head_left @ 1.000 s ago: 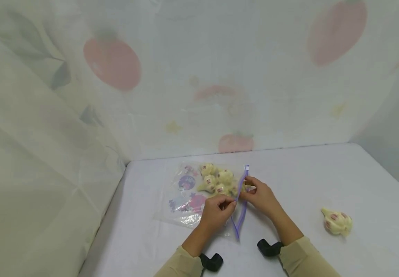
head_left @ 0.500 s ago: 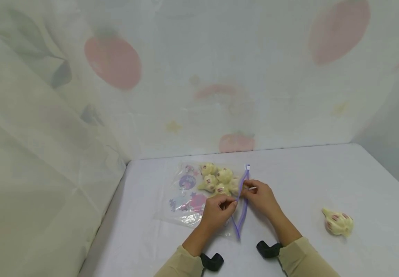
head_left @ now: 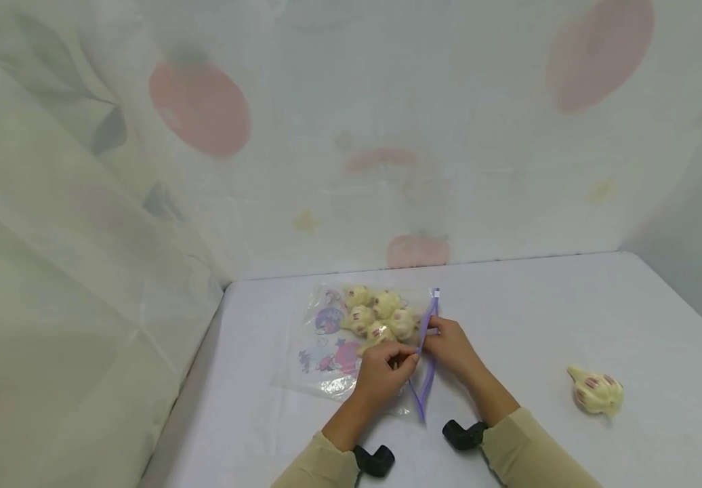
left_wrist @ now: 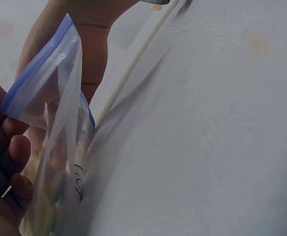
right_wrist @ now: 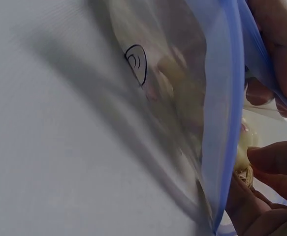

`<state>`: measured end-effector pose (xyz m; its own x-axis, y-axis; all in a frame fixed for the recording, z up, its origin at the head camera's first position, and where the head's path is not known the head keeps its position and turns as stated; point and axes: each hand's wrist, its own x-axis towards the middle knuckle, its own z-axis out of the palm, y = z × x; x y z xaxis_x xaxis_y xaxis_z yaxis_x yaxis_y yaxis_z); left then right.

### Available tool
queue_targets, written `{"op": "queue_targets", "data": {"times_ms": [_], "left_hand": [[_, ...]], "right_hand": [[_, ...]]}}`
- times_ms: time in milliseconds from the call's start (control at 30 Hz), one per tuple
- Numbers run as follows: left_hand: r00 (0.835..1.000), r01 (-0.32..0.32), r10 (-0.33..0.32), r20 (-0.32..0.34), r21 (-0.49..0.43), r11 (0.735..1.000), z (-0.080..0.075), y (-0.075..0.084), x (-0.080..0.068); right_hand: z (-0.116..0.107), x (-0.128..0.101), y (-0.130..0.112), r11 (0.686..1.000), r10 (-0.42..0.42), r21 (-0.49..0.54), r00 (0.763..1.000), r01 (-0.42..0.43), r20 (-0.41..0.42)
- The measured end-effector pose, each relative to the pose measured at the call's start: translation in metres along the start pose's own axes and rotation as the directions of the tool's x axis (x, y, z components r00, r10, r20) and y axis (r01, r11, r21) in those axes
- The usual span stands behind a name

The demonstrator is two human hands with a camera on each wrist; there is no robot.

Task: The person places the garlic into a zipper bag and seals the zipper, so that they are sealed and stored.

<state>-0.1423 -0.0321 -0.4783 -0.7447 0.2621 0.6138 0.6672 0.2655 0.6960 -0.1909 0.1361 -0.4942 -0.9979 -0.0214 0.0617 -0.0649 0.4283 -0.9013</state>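
A clear zip bag (head_left: pixel 320 369) with purple zip edging and cartoon prints lies on the table, its mouth held apart on the right side. Several cream garlic bulbs with reddish marks are inside. My left hand (head_left: pixel 383 373) pinches the bag's upper rim; in the left wrist view the purple rim (left_wrist: pixel 37 66) stands raised beside its fingers. My right hand (head_left: pixel 453 346) reaches into the mouth, fingertips at the root end of a garlic bulb (right_wrist: pixel 243 153) just inside. In the head view that garlic bulb (head_left: pixel 404 324) lies nearest the opening.
One more garlic bulb (head_left: pixel 597 392) lies on the white tabletop (head_left: pixel 522 318) to the right. Black angled mounts (head_left: pixel 375 461) sit at both wrists. Printed cloth (head_left: pixel 326 169) walls off the back and sides.
My right hand has pushed the nearest garlic bulb leftward, deeper into the bag. The other bulbs inside have shifted left too. My left hand stays on the rim.
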Motion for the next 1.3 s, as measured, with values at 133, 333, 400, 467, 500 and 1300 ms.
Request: {"op": "queue_targets", "data": {"times_ms": [133,333,400,467,500,1300], "left_hand": [[1.0,-0.027,0.027,0.002,-0.011,1.0,0.0,0.001,0.0],[0.999,-0.037,0.037,0.013,-0.028,0.999,0.001,0.0,0.001],[0.999,-0.033,0.034,0.014,-0.027,0.999,0.0,0.0,0.002],[0.999,-0.035,0.035,0.014,-0.021,0.999,0.0,0.0,0.002],[0.999,-0.035,0.035,0.013,-0.022,0.999,0.0,0.0,0.002],[0.998,-0.063,0.063,-0.018,-0.008,0.998,0.0,-0.007,0.004]], "right_hand": [[0.004,0.0,-0.001,0.996,0.039,0.081,0.999,-0.041,0.022],[0.01,0.002,-0.001,0.964,0.018,0.263,0.992,-0.051,0.125],[0.012,0.003,0.0,0.943,0.023,0.325,0.985,-0.077,0.169],[0.012,0.003,0.001,0.934,0.021,0.346,0.981,-0.088,0.193],[0.011,0.003,0.002,0.931,0.019,0.353,0.98,-0.089,0.199],[-0.158,-0.091,0.006,0.871,-0.115,-0.481,0.993,0.102,0.001]]}}
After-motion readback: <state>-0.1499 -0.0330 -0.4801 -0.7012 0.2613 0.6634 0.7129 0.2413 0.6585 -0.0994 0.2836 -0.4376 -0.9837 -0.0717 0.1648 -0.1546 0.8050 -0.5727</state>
